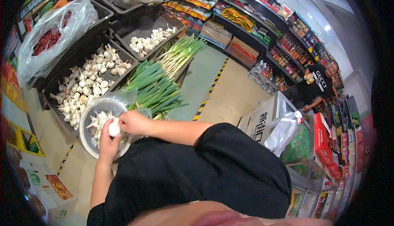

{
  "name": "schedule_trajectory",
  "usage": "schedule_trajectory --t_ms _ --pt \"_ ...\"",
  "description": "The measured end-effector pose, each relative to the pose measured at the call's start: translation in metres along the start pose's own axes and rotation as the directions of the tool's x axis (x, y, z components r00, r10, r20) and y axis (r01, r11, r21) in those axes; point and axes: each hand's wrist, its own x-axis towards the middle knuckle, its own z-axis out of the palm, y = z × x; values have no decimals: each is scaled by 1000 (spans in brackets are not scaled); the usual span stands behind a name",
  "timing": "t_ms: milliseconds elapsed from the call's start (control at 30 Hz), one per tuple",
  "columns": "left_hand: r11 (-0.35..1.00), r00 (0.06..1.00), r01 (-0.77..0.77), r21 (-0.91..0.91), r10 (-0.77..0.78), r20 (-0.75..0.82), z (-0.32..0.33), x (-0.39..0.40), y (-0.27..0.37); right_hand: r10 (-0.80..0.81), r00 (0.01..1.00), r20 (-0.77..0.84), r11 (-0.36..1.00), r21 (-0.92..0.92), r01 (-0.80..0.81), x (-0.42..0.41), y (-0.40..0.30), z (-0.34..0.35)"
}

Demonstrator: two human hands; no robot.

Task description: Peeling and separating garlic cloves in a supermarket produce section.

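A white garlic bulb (114,128) is in my left hand (108,143), held between thumb and fingers above a round grey basin (82,124). My right hand (134,122) touches the bulb from the other side, its fingers pinched at the bulb's edge; what lies between those fingertips is too small to tell. Inside the basin lie loose garlic skins and pieces (100,122). Beyond it, many garlic bulbs (87,82) fill a black plastic crate (129,60). Bunches of green leafy stalks (157,87) lie just beyond my right forearm, with clear plastic between them and the basin.
A second black crate (123,35) holds more garlic. An open plastic bag of dried red chilies (46,42) rests at the upper left. Stocked shelves (246,18) line the far side. A person (320,79) stands at the right behind a white chest freezer (261,118).
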Motion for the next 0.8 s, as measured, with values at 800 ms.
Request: schedule_trajectory --t_ms 800 --pt "979 954 203 11 -195 -230 -8 -19 20 -14 990 143 925 377 -41 20 -5 10"
